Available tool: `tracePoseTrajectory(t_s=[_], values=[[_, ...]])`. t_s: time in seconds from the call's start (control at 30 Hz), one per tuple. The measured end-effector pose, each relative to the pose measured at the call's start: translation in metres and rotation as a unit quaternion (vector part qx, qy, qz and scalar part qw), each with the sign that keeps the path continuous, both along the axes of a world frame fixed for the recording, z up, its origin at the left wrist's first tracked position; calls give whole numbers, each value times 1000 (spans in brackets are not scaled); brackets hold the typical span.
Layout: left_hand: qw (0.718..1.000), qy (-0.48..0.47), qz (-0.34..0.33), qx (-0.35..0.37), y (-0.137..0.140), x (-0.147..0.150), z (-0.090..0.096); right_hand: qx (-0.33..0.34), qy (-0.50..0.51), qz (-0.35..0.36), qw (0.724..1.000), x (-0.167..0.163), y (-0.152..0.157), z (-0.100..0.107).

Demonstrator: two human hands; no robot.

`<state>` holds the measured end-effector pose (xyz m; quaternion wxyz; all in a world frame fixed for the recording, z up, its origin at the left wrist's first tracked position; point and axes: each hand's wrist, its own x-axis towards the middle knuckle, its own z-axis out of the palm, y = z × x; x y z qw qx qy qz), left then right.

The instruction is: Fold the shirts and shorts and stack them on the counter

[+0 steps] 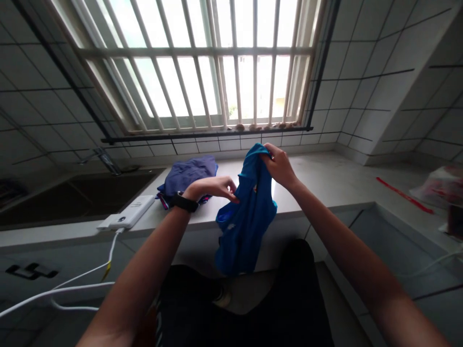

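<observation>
A bright blue garment (246, 217) hangs in front of the counter edge, held up by both of my hands. My right hand (278, 166) grips its top edge, raised above the counter. My left hand (215, 187), with a black watch on the wrist, pinches the garment's left side lower down. A folded purple-blue garment (188, 176) lies on the counter just behind my left hand.
A white power bank (132, 214) with a white cable (72, 284) lies on the pale counter (325, 183) near its front edge. A dark sink (72, 197) with a faucet (104, 159) is at left. A barred window is behind. A red strip (403, 194) and a plastic bag (443, 185) are at right.
</observation>
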<state>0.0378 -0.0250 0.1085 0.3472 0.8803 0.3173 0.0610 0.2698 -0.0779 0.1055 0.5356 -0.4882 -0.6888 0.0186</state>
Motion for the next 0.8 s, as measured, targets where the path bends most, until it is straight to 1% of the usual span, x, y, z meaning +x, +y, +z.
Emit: tracePoseTrajectory(t_s=[0.07,0.13,0.17,0.23,0.3,0.37,0.43,0.5,0.53,0.57,0.6,0.63,0.67,0.7,0.73,0.8], values=[[997,64,-42,-17,-5,1,-16,20,17,-1,1000,10,-1,6],[996,72,-32,-40,-12,2,-30,25,29,-4,999,20,-2,10],[996,72,-10,-54,-15,2,-35,24,30,-7,999,25,-2,11],[994,51,71,-67,-19,-1,-40,22,20,-15,999,35,-4,13],[981,6,190,-41,-17,-6,-35,18,2,-28,999,44,-5,14],[954,-50,295,23,-6,-12,-22,16,-11,-53,998,54,-4,13],[926,-108,351,83,11,-11,-3,20,-12,-85,996,65,1,11],[902,-175,368,140,30,-3,16,35,1,-117,992,78,11,9],[893,-200,360,179,39,5,24,46,13,-132,990,84,17,7],[890,-211,335,225,48,13,28,57,26,-147,987,90,24,5],[893,-203,296,273,55,21,29,64,40,-163,984,95,31,1],[902,-170,244,314,60,30,26,66,52,-182,980,99,38,-3],[913,-122,188,341,64,36,18,59,61,-202,976,102,44,-10],[925,-68,136,349,66,42,5,39,64,-222,972,104,49,-18],[934,-9,97,343,66,45,-11,6,60,-239,969,104,53,-27],[947,50,68,310,63,45,-51,-96,24,-249,964,104,57,-49]])
